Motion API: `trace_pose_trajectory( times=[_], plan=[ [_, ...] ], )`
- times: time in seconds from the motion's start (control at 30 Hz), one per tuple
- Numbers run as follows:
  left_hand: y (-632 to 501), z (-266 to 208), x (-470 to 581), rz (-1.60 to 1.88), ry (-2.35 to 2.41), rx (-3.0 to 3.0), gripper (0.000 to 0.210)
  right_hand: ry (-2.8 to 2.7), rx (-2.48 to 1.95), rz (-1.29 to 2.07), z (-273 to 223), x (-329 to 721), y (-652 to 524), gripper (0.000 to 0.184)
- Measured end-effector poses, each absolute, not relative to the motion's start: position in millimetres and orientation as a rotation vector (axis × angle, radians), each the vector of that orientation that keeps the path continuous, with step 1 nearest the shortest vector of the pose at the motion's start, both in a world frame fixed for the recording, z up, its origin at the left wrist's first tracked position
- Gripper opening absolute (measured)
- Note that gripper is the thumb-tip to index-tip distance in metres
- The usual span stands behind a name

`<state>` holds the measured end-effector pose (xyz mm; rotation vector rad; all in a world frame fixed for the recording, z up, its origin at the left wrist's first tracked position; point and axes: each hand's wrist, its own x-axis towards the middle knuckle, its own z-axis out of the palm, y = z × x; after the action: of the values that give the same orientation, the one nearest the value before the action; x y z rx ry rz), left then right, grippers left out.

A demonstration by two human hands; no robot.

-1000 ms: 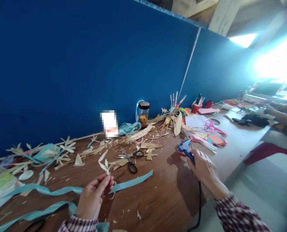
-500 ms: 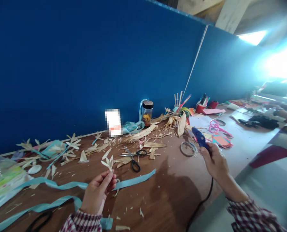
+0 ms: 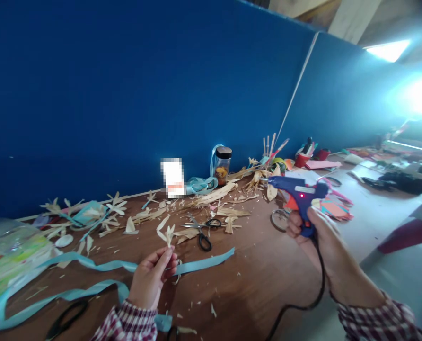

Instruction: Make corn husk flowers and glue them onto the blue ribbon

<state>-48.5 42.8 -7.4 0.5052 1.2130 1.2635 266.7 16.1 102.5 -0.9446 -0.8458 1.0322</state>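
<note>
Between the thumb and fingers of my left hand is a small pale flower made of dried husk, petals pointing up. My right hand grips a blue hot glue gun by its handle, with a red light glowing on its body and the nozzle pointing left. Its black cord trails down over the table edge area. Black-handled scissors lie with blades apart beyond my left hand. A light-blue ribbon passes behind that hand. The roll of clear tape sits behind my right fingers.
A glass jar with a dark lid stands by the blue wall. Husk strips and scraps litter the brown table. Finished-looking husk flowers lie at left, near a plastic bag. Red cups stand at the right.
My right hand has raised the glue gun and turned it upright, nozzle now to the left. My left hand still pinches the husk flower. The view has shifted slightly.
</note>
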Motion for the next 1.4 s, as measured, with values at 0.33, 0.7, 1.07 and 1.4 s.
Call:
trace_pose_trajectory(
  times=[0.33, 0.7, 1.07, 1.4],
  plan=[
    [43.2, -11.2, -45.9, 1.305, 1.218, 0.621, 0.039, -0.867, -0.896, 1.622, 58.6, 188.1, 21.8, 0.025],
    [45.2, -14.1, -49.3, 1.326, 1.193, 0.528, 0.036, -1.468, -1.100, 1.390, 26.7, 157.3, 26.0, 0.030],
    [45.5, -17.9, -50.7, 1.313, 1.211, 0.489, 0.039, -1.480, -1.283, 1.173, 23.5, 146.5, 21.6, 0.037],
    [45.5, -18.4, -49.3, 1.282, 1.220, 0.532, 0.037, -1.508, -1.296, 1.173, 20.2, 144.7, 25.3, 0.036]
  ],
)
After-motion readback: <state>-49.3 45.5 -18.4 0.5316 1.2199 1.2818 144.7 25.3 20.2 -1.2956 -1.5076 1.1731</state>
